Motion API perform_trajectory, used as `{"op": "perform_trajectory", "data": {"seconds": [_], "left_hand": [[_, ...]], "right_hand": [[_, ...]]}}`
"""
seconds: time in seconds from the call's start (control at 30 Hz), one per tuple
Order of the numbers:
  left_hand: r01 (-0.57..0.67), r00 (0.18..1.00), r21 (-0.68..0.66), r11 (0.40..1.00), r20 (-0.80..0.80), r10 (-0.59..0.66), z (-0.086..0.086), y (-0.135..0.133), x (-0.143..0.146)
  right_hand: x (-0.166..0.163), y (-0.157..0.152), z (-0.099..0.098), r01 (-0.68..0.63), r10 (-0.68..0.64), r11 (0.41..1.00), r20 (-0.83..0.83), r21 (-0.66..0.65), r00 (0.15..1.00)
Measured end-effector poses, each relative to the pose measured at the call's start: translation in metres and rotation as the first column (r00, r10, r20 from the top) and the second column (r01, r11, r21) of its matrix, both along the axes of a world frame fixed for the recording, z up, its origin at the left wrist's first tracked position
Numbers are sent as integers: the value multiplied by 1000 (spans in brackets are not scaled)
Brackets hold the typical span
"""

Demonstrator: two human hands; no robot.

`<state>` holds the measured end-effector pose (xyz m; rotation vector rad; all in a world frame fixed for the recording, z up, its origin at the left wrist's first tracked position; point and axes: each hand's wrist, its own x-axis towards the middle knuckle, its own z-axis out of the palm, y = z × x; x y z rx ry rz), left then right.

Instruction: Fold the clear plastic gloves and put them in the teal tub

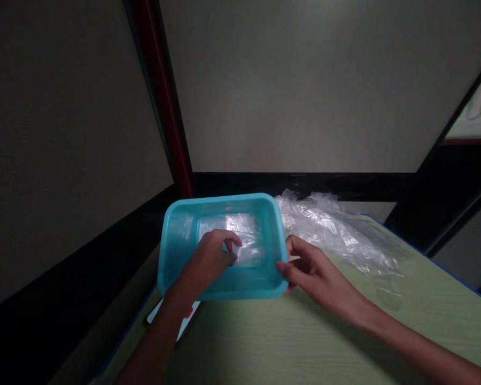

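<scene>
A turquoise plastic tub (224, 289) is tilted towards me above the table, its open top facing me. My right hand (310, 264) grips its right rim, thumb on the inside and fingers behind the wall. My left hand (218, 251) reaches into the tub with thumb and forefinger pinched together. Shiny clear plastic (246, 224), which looks like a bag, lies against the tub's bottom. A pale bit of it shows between my left fingertips; the other left fingers are partly hidden.
A heap of crumpled clear plastic bags (332, 227) lies on the pale green table (288, 342) at the right. A white flat object with a red mark (188, 321) sits partly under the tub and my left forearm. Grey wall panels (296, 96) and a dark red post (164, 101) stand behind.
</scene>
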<state>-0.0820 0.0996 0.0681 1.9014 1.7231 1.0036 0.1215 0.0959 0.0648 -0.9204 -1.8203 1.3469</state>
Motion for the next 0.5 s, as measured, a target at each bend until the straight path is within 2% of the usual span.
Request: {"op": "perform_trajectory", "data": {"seconds": [0.5], "left_hand": [[-28, 990, 21, 999, -137, 31, -4, -5, -7]], "right_hand": [[-1, -1, 2, -13, 13, 1000, 4, 10, 1000]]}}
